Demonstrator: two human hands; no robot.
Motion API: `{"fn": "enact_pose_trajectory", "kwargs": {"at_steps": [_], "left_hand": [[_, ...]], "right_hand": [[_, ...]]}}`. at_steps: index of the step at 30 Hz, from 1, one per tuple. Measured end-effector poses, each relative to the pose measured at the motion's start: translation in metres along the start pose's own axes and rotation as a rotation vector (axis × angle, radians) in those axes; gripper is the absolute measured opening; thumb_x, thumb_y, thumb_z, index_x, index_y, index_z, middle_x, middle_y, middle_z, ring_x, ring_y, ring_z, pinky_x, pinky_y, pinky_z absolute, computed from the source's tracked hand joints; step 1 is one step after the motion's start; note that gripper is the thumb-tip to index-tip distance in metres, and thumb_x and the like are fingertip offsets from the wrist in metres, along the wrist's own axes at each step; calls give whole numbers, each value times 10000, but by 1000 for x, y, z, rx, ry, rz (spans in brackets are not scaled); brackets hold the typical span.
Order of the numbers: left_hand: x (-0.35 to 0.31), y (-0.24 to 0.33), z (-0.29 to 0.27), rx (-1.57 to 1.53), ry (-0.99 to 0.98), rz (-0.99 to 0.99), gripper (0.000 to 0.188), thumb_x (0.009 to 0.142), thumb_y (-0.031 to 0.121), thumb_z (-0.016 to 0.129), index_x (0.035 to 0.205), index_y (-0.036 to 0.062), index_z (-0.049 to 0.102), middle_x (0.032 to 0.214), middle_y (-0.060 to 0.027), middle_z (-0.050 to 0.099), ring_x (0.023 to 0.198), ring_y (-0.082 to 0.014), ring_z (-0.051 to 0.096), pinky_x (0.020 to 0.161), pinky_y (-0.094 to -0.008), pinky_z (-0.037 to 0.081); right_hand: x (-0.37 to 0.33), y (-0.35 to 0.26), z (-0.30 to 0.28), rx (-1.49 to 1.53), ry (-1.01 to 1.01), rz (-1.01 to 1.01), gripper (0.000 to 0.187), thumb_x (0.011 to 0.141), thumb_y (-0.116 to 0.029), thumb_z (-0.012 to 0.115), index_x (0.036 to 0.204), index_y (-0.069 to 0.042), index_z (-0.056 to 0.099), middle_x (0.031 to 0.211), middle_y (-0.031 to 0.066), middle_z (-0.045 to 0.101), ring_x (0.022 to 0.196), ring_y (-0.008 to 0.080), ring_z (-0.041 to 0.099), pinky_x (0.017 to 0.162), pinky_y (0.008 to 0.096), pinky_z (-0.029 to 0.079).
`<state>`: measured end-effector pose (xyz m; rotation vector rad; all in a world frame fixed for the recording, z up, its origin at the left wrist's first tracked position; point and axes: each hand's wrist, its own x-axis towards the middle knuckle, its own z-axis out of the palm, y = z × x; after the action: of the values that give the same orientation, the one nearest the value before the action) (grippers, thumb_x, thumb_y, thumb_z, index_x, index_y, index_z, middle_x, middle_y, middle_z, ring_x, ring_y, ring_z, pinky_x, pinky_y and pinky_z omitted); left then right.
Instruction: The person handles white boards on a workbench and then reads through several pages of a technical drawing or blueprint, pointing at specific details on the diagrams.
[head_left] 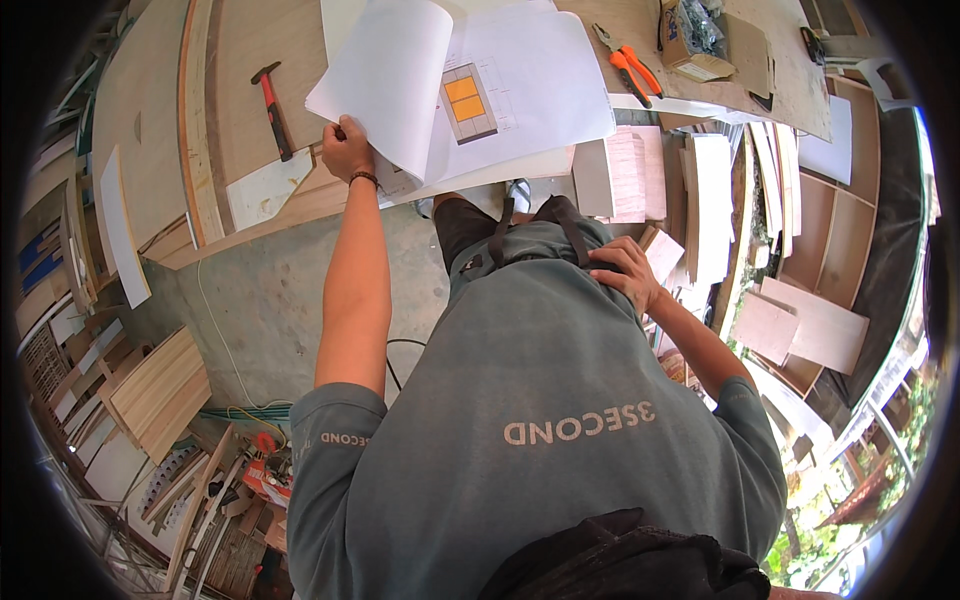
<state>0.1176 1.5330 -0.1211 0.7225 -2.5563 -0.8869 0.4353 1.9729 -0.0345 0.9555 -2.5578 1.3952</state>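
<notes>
My left hand (348,152) is closed at the near left corner of a large white page (385,75), which curls up and over. Beneath that page lies a sheet (555,85) with a printed drawing of a cabinet-like panel, partly coloured orange. The stack of sheets rests along the near edge of a wooden workbench (150,110). My right hand (625,272) rests at my waist, its fingers apart against the shirt hem and a dark strap, holding nothing that I can see.
A red-and-black hammer (272,110) lies left of the sheets, and orange-handled pliers (630,70) lie to their right. Beyond the pliers sits an opened cardboard box (700,45) of small hardware. Board stacks (708,205) lean at the right; wood offcuts (160,390) crowd the lower left.
</notes>
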Motion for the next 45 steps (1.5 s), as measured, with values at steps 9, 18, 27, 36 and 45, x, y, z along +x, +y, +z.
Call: {"fn": "enact_pose_trajectory", "kwargs": {"at_steps": [9,18,27,36,45], "left_hand": [[-1,3,-2,2,-3,19,433,934,494,620,868,76,710,816,-108,763,769,-337,732,709,-481,557],[1,2,0,11,-8,-22,426,924,491,616,885,83,732,827,-102,768,778,-327,737,716,-475,563],[0,1,0,4,0,-3,418,923,483,624,879,81,730,820,-102,767,771,-322,737,713,-472,562],[1,1,0,-4,-9,-17,420,919,482,625,873,77,723,815,-106,764,766,-329,731,712,-477,559],[-1,5,-3,-3,-9,-29,417,916,479,631,866,75,719,809,-103,760,761,-328,726,708,-478,555]], "right_hand": [[-1,2,1,-17,4,2,658,814,-548,654,1368,-194,635,1334,160,632,1088,372,618,942,522,489],[1,0,-1,-18,4,0,645,820,-510,669,1377,-188,626,1333,154,628,1084,374,619,938,516,494],[4,2,0,-16,1,-7,649,820,-516,666,1378,-185,625,1333,162,628,1085,378,618,937,516,494],[5,4,0,-14,-4,-2,647,817,-526,659,1369,-190,640,1331,163,632,1083,380,619,929,515,498],[6,6,1,-25,-6,-7,666,799,-535,668,1365,-186,646,1332,165,633,1084,384,620,927,520,500]]}}
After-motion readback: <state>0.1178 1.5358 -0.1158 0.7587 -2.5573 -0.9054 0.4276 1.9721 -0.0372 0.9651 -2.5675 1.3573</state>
